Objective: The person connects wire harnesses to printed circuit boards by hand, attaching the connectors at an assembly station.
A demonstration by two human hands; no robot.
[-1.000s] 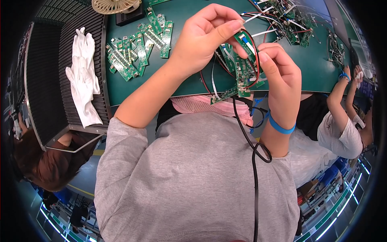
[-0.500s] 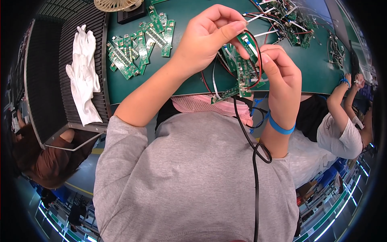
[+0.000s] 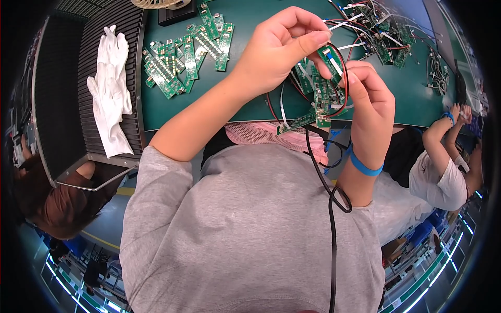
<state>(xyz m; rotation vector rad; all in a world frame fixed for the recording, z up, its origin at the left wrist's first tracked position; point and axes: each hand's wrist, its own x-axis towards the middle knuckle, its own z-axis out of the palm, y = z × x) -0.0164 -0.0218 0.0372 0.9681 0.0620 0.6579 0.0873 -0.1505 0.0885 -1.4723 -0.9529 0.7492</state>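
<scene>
This looks like an electronics assembly floor: loose green circuit boards (image 3: 190, 57) lie heaped on a green worktop (image 3: 160, 115), with a tangle of wired boards (image 3: 383, 53) farther right. White gloves (image 3: 109, 96), a blue wristband (image 3: 366, 164), people seated on both sides, bright strip lights (image 3: 464, 226) and a yellow floor line (image 3: 99, 240) suggest a factory.

One circuit board (image 3: 330, 61) is held between the left hand (image 3: 286, 48) and the right hand (image 3: 371, 96), over the table (image 3: 404, 96). Further boards (image 3: 322, 99) are seen just nearer the body, by the table's near edge; whether rested or hung, unclear. Loose boards (image 3: 190, 58) are piled left. Wired boards (image 3: 385, 39) are heaped back right. Gloves (image 3: 110, 96) are laid on a rack (image 3: 134, 44), left of the table.
</scene>
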